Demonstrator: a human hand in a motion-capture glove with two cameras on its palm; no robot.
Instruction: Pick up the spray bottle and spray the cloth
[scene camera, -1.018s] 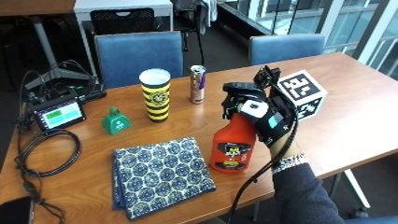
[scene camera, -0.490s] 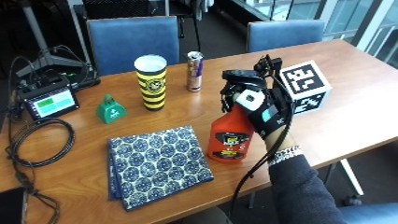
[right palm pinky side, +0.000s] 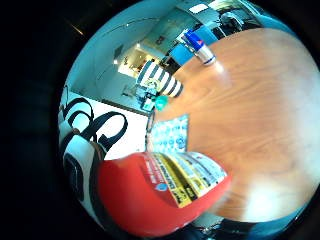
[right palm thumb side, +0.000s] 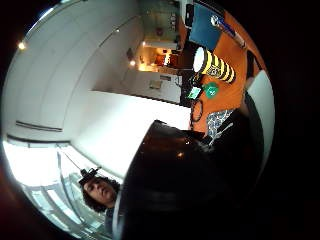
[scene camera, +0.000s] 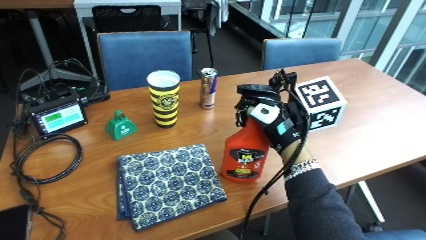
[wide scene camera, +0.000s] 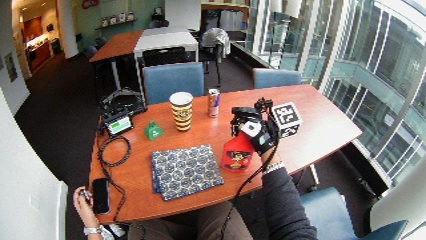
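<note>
The right hand (scene camera: 278, 127) is closed round the neck of the red spray bottle (scene camera: 243, 154), just under its black head. The bottle is upright w/ its base about at the wooden surface (scene camera: 373, 115), just beside the folded blue patterned cloth (scene camera: 170, 182). Step in hand, I think: the pick-up. Next it needs lifting, turning the nozzle to the cloth, squeezing the trigger. Also there: striped cup (scene camera: 164, 97), can (scene camera: 208, 88), green bell (scene camera: 120, 125). Blue chairs and big windows are behind.

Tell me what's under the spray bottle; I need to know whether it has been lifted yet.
The red spray bottle seems to stand on the bare wooden table, beside the patterned cloth. The gloved right hand grips its neck. Its base contact is hard to confirm.
</note>
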